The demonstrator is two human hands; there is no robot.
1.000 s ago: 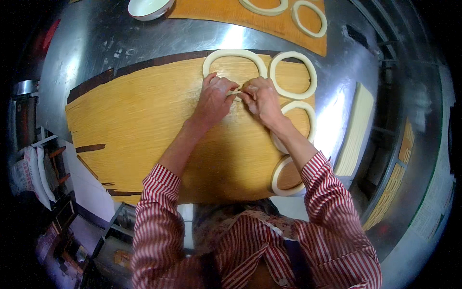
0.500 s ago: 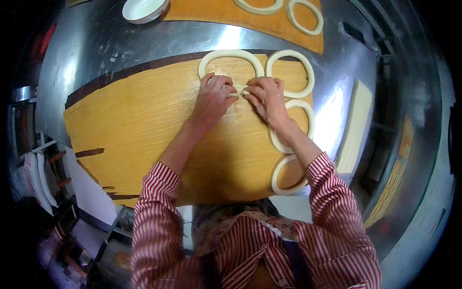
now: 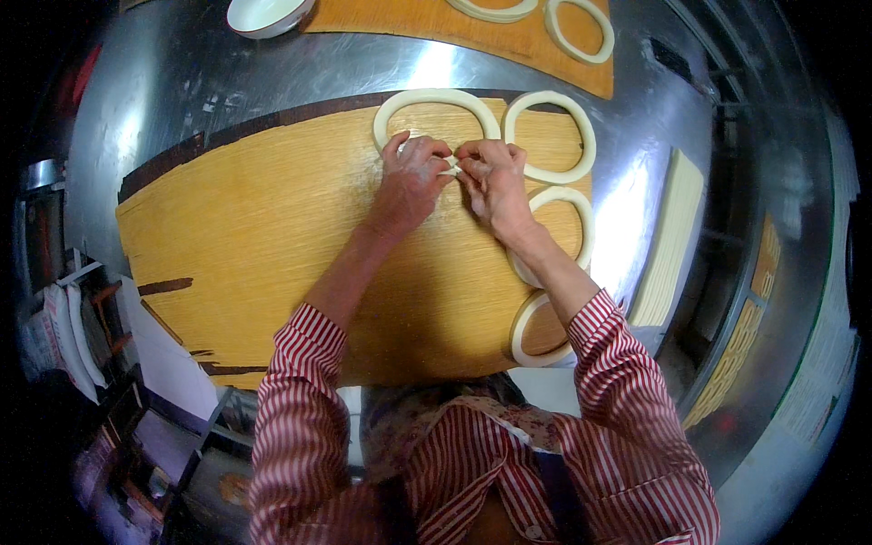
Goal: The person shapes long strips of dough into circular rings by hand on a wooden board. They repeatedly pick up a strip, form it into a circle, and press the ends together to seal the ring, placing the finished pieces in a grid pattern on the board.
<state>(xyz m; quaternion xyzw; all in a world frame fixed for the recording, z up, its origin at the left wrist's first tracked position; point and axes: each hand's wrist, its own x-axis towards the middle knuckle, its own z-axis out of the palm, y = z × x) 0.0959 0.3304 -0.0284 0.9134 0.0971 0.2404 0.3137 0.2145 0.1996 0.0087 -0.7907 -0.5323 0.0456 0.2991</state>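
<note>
A pale dough ring [image 3: 438,97] lies at the far edge of the wooden board [image 3: 272,245]. My left hand [image 3: 411,177] pinches one end of its dough strand on the near side. From the right, my right hand [image 3: 495,182] pinches the other end. The two ends meet between my fingertips, and my fingers partly hide the join. Just right of this ring lies another dough ring [image 3: 589,136]. Two more sit below it along the board's right side, a middle ring [image 3: 588,222] and a near ring [image 3: 522,341], both partly behind my right forearm.
Beyond the board, on the steel table [image 3: 363,68], stand a white bowl [image 3: 263,16] and a second orange board [image 3: 391,20] bearing more dough rings [image 3: 581,56]. A stack of long pale dough strips [image 3: 668,245] lies at the right. A tray of dough pieces [image 3: 731,354] is farther right.
My right hand has moved slightly left, toward my left hand. The gap between the two dough ends has closed, and they now touch at my fingertips.
</note>
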